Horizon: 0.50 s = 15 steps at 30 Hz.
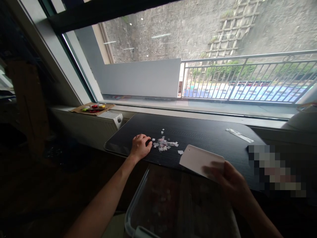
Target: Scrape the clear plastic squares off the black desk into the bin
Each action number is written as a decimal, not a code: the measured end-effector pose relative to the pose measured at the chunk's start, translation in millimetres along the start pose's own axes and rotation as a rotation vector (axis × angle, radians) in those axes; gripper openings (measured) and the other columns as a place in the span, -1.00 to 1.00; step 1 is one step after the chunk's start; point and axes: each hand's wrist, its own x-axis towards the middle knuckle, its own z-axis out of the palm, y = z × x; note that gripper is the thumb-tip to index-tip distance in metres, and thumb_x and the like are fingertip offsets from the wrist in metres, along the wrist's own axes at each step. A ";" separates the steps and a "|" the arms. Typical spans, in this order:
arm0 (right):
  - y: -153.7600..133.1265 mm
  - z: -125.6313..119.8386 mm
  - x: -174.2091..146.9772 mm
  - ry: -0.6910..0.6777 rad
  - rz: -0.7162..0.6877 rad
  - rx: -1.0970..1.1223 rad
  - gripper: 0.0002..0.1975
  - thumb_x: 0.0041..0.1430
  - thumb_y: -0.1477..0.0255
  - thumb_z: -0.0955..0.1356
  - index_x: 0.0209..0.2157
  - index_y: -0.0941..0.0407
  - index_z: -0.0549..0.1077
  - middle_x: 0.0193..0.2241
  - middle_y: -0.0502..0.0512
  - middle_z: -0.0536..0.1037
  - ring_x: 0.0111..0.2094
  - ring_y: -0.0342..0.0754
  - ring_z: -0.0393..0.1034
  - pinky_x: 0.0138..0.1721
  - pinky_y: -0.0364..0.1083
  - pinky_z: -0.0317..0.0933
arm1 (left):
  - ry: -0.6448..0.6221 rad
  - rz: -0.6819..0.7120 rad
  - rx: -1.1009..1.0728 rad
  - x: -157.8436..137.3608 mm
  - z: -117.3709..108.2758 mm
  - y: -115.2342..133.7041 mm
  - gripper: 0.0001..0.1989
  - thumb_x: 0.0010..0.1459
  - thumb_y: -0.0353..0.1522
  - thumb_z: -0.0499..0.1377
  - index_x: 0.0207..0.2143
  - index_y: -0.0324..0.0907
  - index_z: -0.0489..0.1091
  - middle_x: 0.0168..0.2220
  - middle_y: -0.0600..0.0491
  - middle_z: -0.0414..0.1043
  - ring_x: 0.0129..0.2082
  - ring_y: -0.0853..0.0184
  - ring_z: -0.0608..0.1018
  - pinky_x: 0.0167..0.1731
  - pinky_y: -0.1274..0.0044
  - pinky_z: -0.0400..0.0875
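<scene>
Worktop (205, 132), dark and wood-grained, spans the middle. Below its near edge is a clear container (136, 195). A pale flat panel (200, 160), with a small hole near one corner, is pinched at its right end by the right hand (231, 178). The left hand (141, 146) has curled fingers; whether it holds anything, I cannot tell. Just right of it, small pale scraps (163, 144) lie in a loose heap on the worktop.

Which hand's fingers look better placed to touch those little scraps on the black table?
Probably the left hand: it is close beside the scraps, whereas the right hand is farther off and holds a pale flat board.
</scene>
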 end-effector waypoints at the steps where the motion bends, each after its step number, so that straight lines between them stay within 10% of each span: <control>1: -0.8 0.8 -1.5 -0.013 0.001 0.003 -0.44 -0.09 -0.12 0.49 -0.26 0.05 0.54 -0.34 0.14 0.72 -0.27 0.16 0.65 -0.21 0.08 0.52 | 0.000 -0.001 0.000 0.0 -0.1 0.1 -0.79 0.14 -0.30 0.18 -0.22 -0.08 0.58 -0.20 -0.03 0.52 -0.11 0.13 0.53 0.04 0.25 0.40; 15: -0.4 -2.1 -16.1 -0.049 -0.001 -0.002 -0.52 0.00 -0.06 0.48 -0.23 0.03 0.52 -0.31 0.13 0.73 -0.26 0.17 0.65 -0.21 0.05 0.53 | -0.018 -0.015 -0.003 -0.4 -2.2 2.5 -0.79 0.15 -0.30 0.18 -0.21 -0.09 0.58 -0.21 -0.04 0.51 -0.10 0.13 0.52 0.04 0.26 0.38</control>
